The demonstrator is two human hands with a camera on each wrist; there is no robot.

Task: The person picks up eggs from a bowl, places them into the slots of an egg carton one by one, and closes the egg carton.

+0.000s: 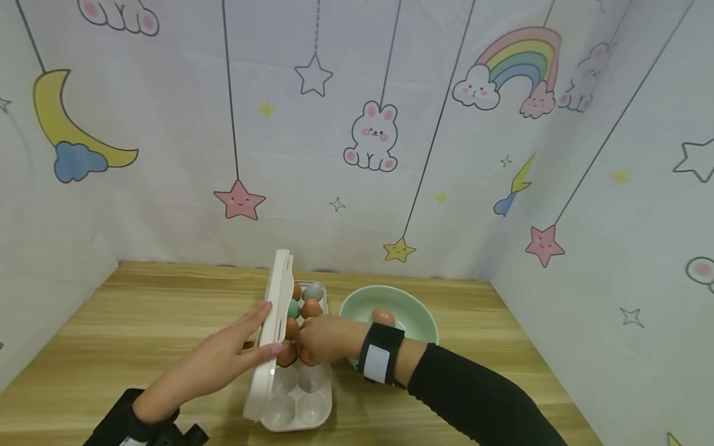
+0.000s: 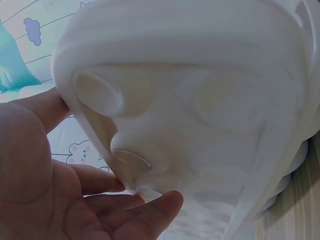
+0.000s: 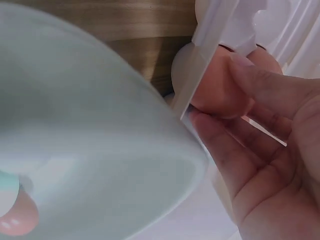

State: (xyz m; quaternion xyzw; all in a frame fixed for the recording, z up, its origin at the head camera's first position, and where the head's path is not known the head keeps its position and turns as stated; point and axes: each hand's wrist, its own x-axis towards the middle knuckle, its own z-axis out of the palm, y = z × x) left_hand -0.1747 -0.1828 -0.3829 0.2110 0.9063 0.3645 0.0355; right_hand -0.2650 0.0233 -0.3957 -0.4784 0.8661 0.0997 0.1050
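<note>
A white egg carton (image 1: pixel 279 412) stands on the table with its lid (image 1: pixel 258 393) raised on the left. My left hand (image 1: pixel 214 359) holds that lid by its edge, thumb on one side and fingers on the other, as the left wrist view also shows. Down in the carton, my right hand (image 1: pixel 329 339) pinches a brown egg (image 3: pixel 215 82) between thumb and fingers; the egg still sits in its cup. Farther back are other brown eggs (image 1: pixel 311 308), a green egg (image 1: pixel 293 308) and a grey-blue egg (image 1: pixel 313 292). The nearest cups hold no eggs.
Right of the carton, close beside it, stands a pale green bowl (image 1: pixel 418 310). A brown egg (image 1: pixel 383 317) lies in it, and the right wrist view shows a pale greenish egg (image 3: pixel 7 192) there too. A printed cloth wall (image 1: pixel 312 235) borders the wooden table (image 1: pixel 167 310).
</note>
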